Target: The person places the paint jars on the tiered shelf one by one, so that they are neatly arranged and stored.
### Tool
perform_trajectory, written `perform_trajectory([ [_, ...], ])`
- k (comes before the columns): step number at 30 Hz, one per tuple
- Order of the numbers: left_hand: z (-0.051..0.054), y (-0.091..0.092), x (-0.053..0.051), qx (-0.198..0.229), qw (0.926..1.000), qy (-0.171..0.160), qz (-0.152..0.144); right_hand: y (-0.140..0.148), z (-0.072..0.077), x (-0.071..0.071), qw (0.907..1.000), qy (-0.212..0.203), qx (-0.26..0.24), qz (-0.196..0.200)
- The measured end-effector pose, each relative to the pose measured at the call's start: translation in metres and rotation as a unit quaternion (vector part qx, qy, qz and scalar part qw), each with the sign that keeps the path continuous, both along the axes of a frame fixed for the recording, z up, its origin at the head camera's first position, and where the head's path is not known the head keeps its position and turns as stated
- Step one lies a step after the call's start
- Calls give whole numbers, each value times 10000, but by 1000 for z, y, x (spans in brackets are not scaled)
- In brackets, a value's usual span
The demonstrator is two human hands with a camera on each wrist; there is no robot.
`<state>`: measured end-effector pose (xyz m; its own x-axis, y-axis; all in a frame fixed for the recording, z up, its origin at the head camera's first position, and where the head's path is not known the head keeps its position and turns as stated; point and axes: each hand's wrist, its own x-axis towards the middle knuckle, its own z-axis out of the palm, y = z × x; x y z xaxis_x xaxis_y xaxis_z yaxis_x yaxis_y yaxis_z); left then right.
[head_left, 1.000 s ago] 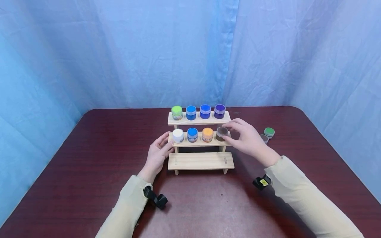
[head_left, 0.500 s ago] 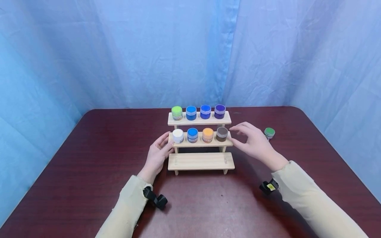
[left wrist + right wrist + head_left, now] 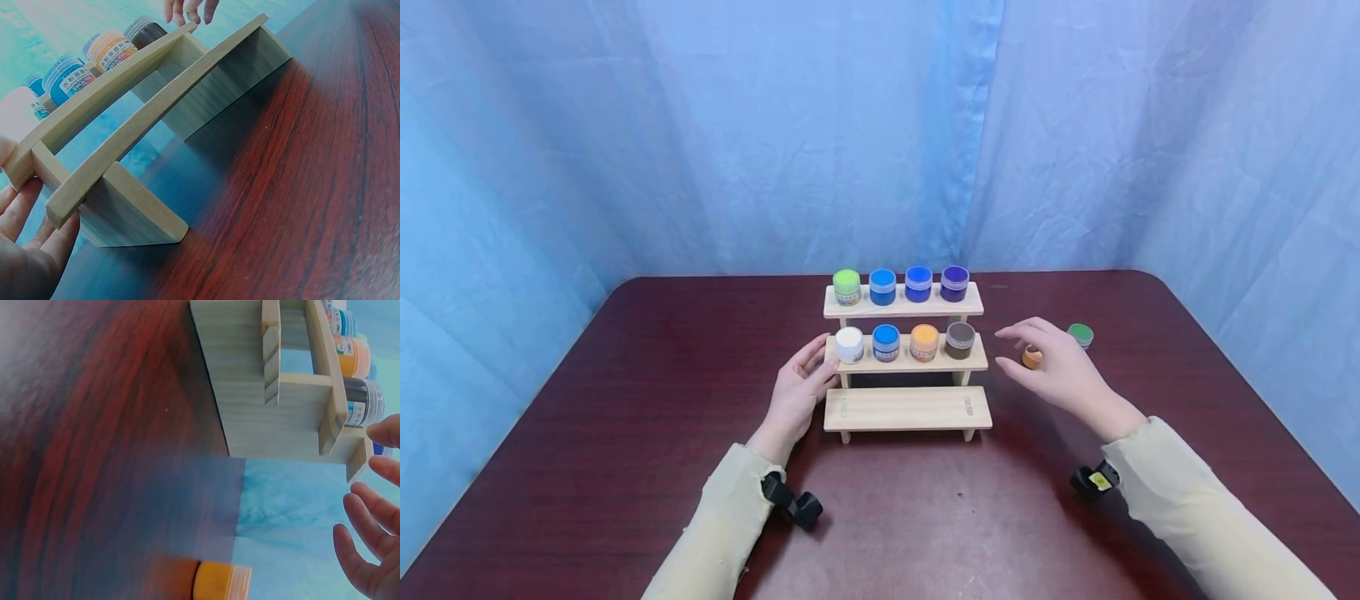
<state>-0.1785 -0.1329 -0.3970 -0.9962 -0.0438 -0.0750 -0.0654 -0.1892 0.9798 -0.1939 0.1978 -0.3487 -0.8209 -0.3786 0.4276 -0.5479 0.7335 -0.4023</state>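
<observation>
A three-step wooden stand [image 3: 906, 408] stands mid-table. My left hand [image 3: 801, 383] grips the left end of its middle shelf, thumb above and fingers underneath in the left wrist view. On that shelf, left to right, sit a white paint jar [image 3: 850, 346], a blue jar [image 3: 886, 343], an orange jar [image 3: 924, 343] and a dark brown jar [image 3: 959, 342]. My right hand [image 3: 1056, 367] hovers right of the stand with fingers spread, holding nothing. Behind its fingers a second orange jar [image 3: 1032, 358] shows partly on the table; the right wrist view also has this orange jar [image 3: 215, 581].
The top shelf bears a light green jar [image 3: 847, 288], a blue jar [image 3: 882, 287], a royal blue jar [image 3: 918, 285] and a purple jar [image 3: 954, 285]. A dark green jar [image 3: 1081, 335] stands farther right on the table [image 3: 662, 433]. Blue curtains [image 3: 820, 133] hang behind.
My right hand has let go of the dark brown jar and moved right, away from the shelf. The jar stays on the middle shelf. My left hand keeps its hold.
</observation>
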Motion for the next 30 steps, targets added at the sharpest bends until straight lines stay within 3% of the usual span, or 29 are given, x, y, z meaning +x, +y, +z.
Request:
perform_trajectory([
  [17,-1,-1,0,-76,10000,4,9,27,-4,-2,9992,6,181,-356],
  [30,-1,0,0,1,10000,1,5,44,-1,-7,9906,-960,405,-889],
])
